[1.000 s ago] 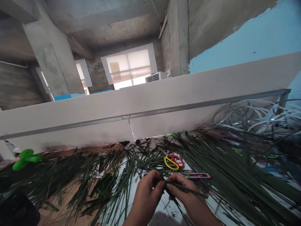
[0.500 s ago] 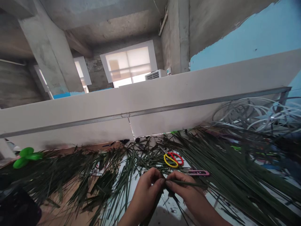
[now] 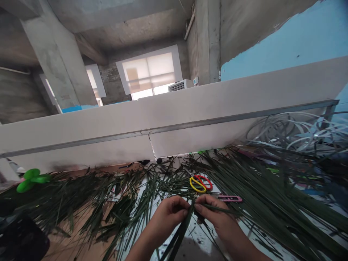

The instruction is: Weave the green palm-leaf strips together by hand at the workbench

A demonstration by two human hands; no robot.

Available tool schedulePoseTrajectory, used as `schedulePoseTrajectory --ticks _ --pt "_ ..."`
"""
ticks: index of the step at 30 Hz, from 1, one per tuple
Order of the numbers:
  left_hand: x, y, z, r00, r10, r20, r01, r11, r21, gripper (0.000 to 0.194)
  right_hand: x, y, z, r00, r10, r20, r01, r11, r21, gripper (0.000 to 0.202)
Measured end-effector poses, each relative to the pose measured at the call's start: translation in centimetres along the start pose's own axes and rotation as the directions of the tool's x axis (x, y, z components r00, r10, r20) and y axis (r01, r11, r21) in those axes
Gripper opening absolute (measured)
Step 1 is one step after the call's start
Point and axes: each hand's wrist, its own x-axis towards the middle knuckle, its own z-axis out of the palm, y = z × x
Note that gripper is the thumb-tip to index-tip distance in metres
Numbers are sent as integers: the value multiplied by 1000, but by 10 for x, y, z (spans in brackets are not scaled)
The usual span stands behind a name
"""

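Observation:
Long dark green leaf strips (image 3: 182, 232) hang down between my two hands, low in the middle of the view. My right hand (image 3: 214, 212) pinches the strips near their upper end, and one narrow strip sticks out across its fingers to the right. My left hand (image 3: 171, 214) is closed, with thumb and fingertips together at the left edge of the strips; exactly what lies between those fingertips is partly hidden. Just beyond my hands lie scissors (image 3: 199, 183) with one yellow and one red handle. A pink-handled tool (image 3: 231, 198) rests behind my right hand, partly covered.
Cut leaf pieces (image 3: 119, 195) litter the table, and long leaves (image 3: 261, 192) spread over its right side. A green balloon-like object (image 3: 32, 179) and a dark container (image 3: 23, 237) stand left. Pale coiled strips (image 3: 296, 130) lie far right. A white partition (image 3: 174, 112) bounds the back.
My left hand has shifted slightly left and away from my right hand, showing more of the leaf strips between them. My right hand keeps its pinch on the strips.

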Motion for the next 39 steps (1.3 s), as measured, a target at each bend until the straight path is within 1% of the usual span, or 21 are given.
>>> schedulePoseTrajectory --ticks 4,10,12,14,15,16,18,20,22,25,29,31,35,39 --pt "-1 0 1 1000 5 -26 -4 999 51 13 -1 4 1 1000 -4 -24 3 999 -41 21" --pt "-1 -3 -1 1000 -15 1 15 992 123 11 -2 3 2 999 38 -27 -39 999 -31 23" --pt "-1 -2 -1 998 26 -56 -15 983 185 11 0 1 0 998 40 -50 -42 999 -22 26" --pt "-1 1 -1 985 93 -144 -50 960 274 9 3 -1 -3 996 39 -82 -41 999 -24 28" --pt "-2 2 0 979 111 -172 -53 948 313 8 4 -2 -4 995 39 -93 -41 999 -27 29" --pt "-2 3 1 977 112 -179 -45 939 340 10 4 -2 -5 994 38 -101 -41 999 -32 29" --pt "-3 4 3 985 76 -157 -13 930 367 15 4 -3 -5 993 36 -110 -41 998 -43 30" --pt "-4 4 6 990 44 -137 14 918 396 15 4 -4 -4 993 29 -114 -35 998 -49 30" --pt "-4 2 8 989 38 -146 27 905 424 12 3 -4 -3 993 24 -115 -30 998 -51 29" --pt "-3 0 10 987 23 -158 41 919 391 12 2 -4 -1 993 18 -113 -24 998 -58 27" --pt "0 -6 10 991 -16 -136 49 969 244 13 1 -4 0 994 3 -111 -13 996 -83 24" --pt "1 -10 10 992 -31 -122 56 978 203 14 1 -3 0 994 4 -110 -15 995 -95 23" --pt "3 -14 8 993 -30 -114 54 975 215 10 2 2 -2 995 11 -99 -25 990 -139 23" --pt "2 -9 7 988 48 -147 -10 968 249 5 3 3 -5 997 12 -76 -25 983 -184 22"
